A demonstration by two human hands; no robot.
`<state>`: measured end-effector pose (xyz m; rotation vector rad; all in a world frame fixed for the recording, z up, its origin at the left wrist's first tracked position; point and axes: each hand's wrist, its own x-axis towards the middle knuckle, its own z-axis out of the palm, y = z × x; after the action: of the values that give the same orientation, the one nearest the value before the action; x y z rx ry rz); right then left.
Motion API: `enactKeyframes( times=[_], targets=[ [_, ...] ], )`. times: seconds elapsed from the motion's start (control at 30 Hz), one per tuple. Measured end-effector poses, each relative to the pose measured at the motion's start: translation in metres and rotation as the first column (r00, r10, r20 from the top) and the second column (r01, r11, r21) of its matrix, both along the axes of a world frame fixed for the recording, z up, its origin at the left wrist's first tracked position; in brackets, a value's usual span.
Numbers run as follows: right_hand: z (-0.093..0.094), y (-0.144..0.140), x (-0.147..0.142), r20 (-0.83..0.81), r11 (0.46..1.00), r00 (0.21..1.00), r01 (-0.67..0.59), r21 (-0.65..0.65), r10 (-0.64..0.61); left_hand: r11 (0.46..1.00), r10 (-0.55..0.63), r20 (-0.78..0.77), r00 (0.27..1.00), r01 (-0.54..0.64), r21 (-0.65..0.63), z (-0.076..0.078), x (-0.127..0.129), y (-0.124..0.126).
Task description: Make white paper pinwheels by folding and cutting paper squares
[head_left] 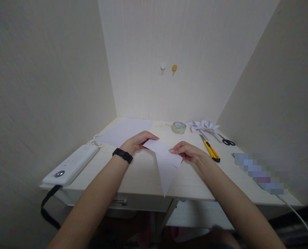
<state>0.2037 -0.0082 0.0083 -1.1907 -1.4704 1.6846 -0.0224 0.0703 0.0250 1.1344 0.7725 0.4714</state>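
Observation:
A folded sheet of white paper (165, 166) is held up between my two hands above the front of the desk. Its lower part tapers to a point that hangs toward the desk's front edge. My left hand (141, 140), with a black band on the wrist, pinches the upper left corner. On the right side, my right hand (186, 151) grips the paper's edge between thumb and fingers. The fingers under the paper are partly hidden.
On the desk (141, 176) lie more white paper (125, 129), a tape roll (179, 128), folded paper pieces (203, 125), a yellow box cutter (211, 150) and black scissors (228, 141). A white device (72, 164) with a strap lies left; a blurred-out object (257, 173) with a cable lies right.

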Motion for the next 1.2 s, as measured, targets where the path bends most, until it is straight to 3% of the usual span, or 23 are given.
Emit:
enactKeyframes(
  times=[0.2,0.37,0.47,0.57,0.67,0.73,1.0,1.2],
  targets=[
    [0.001,-0.001,-0.004,-0.019,0.999,0.999,0.037,0.029,-0.036,0.997,-0.056,-0.027,0.998,0.057,0.057,-0.006,-0.002,0.003],
    [0.002,-0.003,-0.006,-0.026,0.999,0.999,0.046,0.028,-0.045,0.944,-0.111,-0.063,0.992,0.125,0.306,-0.003,-0.004,0.001],
    [0.002,-0.003,-0.007,-0.019,0.999,0.999,0.04,0.023,-0.039,0.862,-0.143,-0.123,0.982,0.185,0.472,0.003,-0.003,-0.001],
    [0.0,-0.003,-0.008,0.019,1.0,1.0,0.02,0.012,-0.021,0.72,-0.203,-0.3,0.932,0.35,0.6,0.004,-0.001,-0.003],
    [-0.004,-0.001,-0.011,0.062,1.0,0.998,-0.013,0.005,0.013,0.601,-0.247,-0.452,0.857,0.502,0.622,0.0,0.003,-0.004],
    [-0.005,-0.001,-0.013,0.092,0.999,0.995,-0.047,0.006,0.046,0.567,-0.283,-0.479,0.831,0.548,0.615,-0.003,0.005,-0.005],
    [0.0,-0.003,-0.015,0.246,0.988,0.958,-0.152,0.009,0.145,0.612,-0.376,-0.426,0.823,0.566,0.553,-0.013,0.012,-0.006],
    [-0.002,-0.001,-0.009,0.278,0.981,0.942,-0.194,-0.006,0.188,0.582,-0.38,-0.465,0.8,0.597,0.552,-0.014,0.01,-0.002]
  ],
)
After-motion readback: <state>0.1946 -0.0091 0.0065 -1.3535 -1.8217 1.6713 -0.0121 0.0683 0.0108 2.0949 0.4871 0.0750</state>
